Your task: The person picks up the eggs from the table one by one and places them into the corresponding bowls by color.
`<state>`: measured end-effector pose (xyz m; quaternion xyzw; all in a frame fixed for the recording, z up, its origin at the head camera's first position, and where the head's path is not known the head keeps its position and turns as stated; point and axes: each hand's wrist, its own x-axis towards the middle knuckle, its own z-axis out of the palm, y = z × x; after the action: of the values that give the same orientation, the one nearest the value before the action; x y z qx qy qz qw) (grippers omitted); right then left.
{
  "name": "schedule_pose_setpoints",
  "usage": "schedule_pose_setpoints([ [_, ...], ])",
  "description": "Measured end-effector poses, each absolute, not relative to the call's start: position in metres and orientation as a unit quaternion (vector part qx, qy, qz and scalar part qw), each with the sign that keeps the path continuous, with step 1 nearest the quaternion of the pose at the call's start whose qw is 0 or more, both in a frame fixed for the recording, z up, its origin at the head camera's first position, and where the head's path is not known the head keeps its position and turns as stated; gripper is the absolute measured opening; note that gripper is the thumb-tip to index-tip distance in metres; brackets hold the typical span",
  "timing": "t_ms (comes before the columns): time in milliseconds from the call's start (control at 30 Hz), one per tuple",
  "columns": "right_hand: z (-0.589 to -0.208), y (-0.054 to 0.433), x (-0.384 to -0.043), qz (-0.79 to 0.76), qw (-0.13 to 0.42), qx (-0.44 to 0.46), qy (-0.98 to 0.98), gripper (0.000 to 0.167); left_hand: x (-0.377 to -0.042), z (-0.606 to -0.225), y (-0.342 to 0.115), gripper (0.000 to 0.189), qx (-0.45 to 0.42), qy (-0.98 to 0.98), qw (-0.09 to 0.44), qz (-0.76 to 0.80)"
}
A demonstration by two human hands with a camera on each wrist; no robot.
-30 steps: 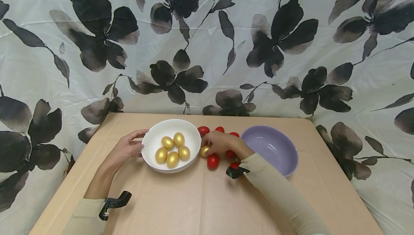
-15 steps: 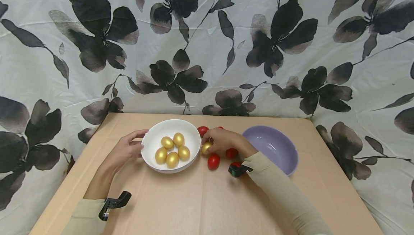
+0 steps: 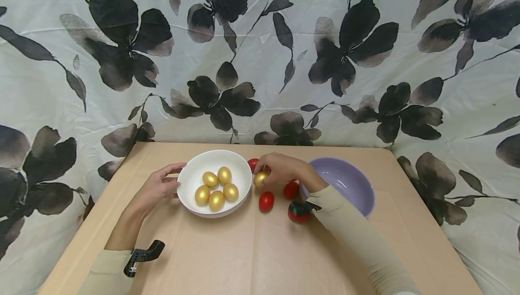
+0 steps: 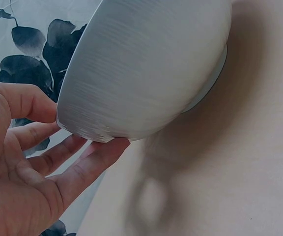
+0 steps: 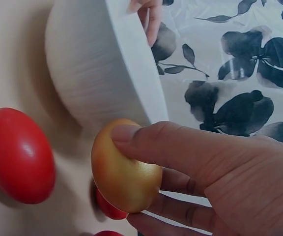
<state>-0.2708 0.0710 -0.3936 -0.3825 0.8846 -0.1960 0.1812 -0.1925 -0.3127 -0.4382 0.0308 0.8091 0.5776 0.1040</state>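
Observation:
My right hand (image 3: 282, 168) pinches a golden egg (image 5: 124, 169) between thumb and fingers, just right of the white bowl (image 3: 188, 186). In the right wrist view the egg overlaps the bowl's outer wall. Several golden eggs (image 3: 216, 200) lie inside the bowl. My left hand (image 3: 158, 186) rests on the bowl's left side, its fairly straight fingers spread against the outside near the rim, as the left wrist view shows. Red eggs lie about my right hand: one (image 3: 266, 201) below it, one (image 3: 291, 190) under the wrist, one (image 3: 253, 164) behind the fingers.
A purple bowl (image 3: 345, 186) stands to the right, partly behind my right forearm. Another red egg (image 3: 299, 216) sits under the black wrist camera (image 3: 300, 208). A floral cloth (image 3: 284, 60) hangs behind the wooden table (image 3: 211, 254).
My right hand has moved slightly up and right in the head view, with the golden egg between its fingers. The left hand and the white bowl have stayed put.

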Motion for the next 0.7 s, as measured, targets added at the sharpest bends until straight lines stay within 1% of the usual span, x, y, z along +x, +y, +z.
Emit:
schedule_pose_setpoints([
  [233,-0.383,0.070,-0.273,-0.206,0.181,-0.386,0.881,0.028,-0.193,-0.438,-0.312,0.060,0.030,0.808,0.105,0.579],
  [467,-0.375,0.068,-0.277,-0.196,0.181,-0.409,0.873,0.027,-0.193,-0.437,-0.313,0.062,0.032,0.809,0.110,0.577],
  [600,-0.368,0.066,-0.276,-0.194,0.188,-0.406,0.873,0.028,-0.193,-0.436,-0.312,0.062,0.037,0.809,0.112,0.575],
  [700,-0.362,0.064,-0.275,-0.211,0.205,-0.394,0.871,0.029,-0.194,-0.435,-0.312,0.061,0.039,0.809,0.114,0.576],
])
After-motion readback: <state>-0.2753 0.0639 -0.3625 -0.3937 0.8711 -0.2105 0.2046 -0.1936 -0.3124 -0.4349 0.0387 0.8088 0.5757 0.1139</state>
